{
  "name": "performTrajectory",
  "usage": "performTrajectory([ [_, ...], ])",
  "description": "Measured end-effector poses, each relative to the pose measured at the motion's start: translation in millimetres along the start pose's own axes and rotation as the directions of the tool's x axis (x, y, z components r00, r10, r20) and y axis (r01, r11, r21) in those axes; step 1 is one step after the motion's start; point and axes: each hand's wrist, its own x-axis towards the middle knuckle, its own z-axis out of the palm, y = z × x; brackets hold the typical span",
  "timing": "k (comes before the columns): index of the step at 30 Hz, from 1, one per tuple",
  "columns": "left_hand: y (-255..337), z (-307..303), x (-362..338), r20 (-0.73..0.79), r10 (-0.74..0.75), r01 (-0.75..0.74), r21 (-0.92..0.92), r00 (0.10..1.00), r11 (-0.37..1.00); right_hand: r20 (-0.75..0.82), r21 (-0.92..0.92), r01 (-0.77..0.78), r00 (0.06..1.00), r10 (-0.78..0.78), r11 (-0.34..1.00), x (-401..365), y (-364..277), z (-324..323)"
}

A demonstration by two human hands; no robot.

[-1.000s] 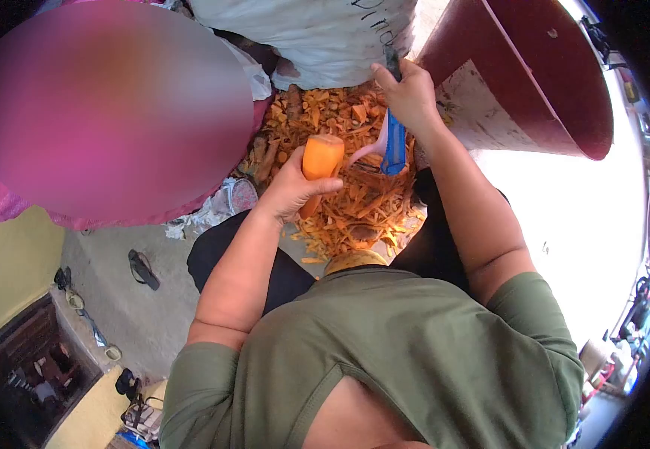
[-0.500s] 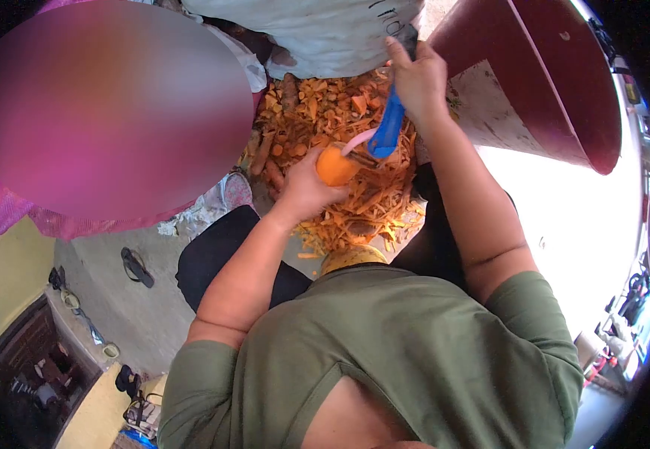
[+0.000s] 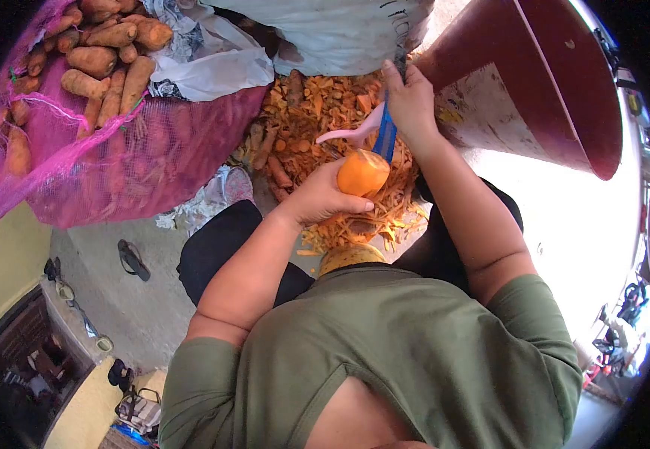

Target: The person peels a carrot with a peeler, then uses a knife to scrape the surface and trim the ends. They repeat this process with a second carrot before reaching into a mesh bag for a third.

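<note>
My left hand (image 3: 323,196) grips a bright orange peeled carrot (image 3: 362,172), its cut end turned toward the camera. My right hand (image 3: 412,101) holds a blue-handled peeler (image 3: 385,135) just above the carrot's far side. A pale pink strip (image 3: 349,132) curls out to the left from the peeler's blade. Below both hands lies a heap of orange peelings (image 3: 362,206) and carrot scraps on the ground.
A pink mesh sack (image 3: 115,161) full of unpeeled carrots (image 3: 112,56) sits at the upper left. A white bag (image 3: 325,30) lies behind the heap. A large dark red tub (image 3: 557,82) stands at the upper right. A sandal (image 3: 132,259) lies on the concrete floor.
The carrot has been turned in my left hand and now sits lower and closer. The peeler has moved up and off its end. The pink sack is now plainly visible.
</note>
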Motion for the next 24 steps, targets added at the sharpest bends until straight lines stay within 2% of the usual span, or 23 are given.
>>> performTrajectory([
  [3,2,3,-1,-0.045,0.034,-0.036,-0.039,0.998,0.999,0.107,0.140,0.010,0.994,-0.026,0.990,-15,-6,8],
  [4,2,2,0,-0.068,0.051,-0.054,-0.039,0.996,0.998,0.158,0.096,-0.052,0.987,0.036,0.994,-20,-10,9],
  [7,1,-3,3,-0.128,0.076,-0.080,-0.025,0.989,0.996,0.391,0.059,-0.053,0.920,0.026,0.997,-28,4,13],
  [8,1,-6,3,-0.141,0.068,-0.070,-0.010,0.988,0.998,0.452,-0.013,-0.030,0.892,0.033,0.999,-27,10,13],
  [11,1,-16,3,-0.261,0.070,-0.063,0.036,0.963,0.997,0.504,-0.078,-0.008,0.863,0.046,0.997,-23,-2,2],
  [12,0,-21,3,-0.314,0.075,-0.062,0.053,0.947,0.997,0.491,-0.203,0.128,0.871,-0.012,0.971,-26,-6,-2],
  [14,-1,-30,4,-0.437,0.126,-0.021,0.237,0.890,0.971,0.493,-0.434,0.377,0.860,-0.134,0.818,-37,-13,-7],
  [17,-13,-51,8,-0.555,0.191,0.056,0.397,0.809,0.916,0.617,-0.654,0.497,0.786,0.023,0.571,-62,-25,-9],
  [19,-13,-55,7,-0.589,0.184,0.143,0.463,0.787,0.875,0.632,-0.660,0.556,0.775,-0.027,0.506,-74,-19,-10],
  [22,-19,-60,6,-0.578,0.233,0.043,0.423,0.782,0.905,0.657,-0.642,0.613,0.749,-0.081,0.461,-80,-12,-14],
  [24,-25,-66,5,-0.591,0.226,0.066,0.431,0.774,0.900,0.661,-0.617,0.639,0.738,-0.137,0.459,-83,-8,-17],
])
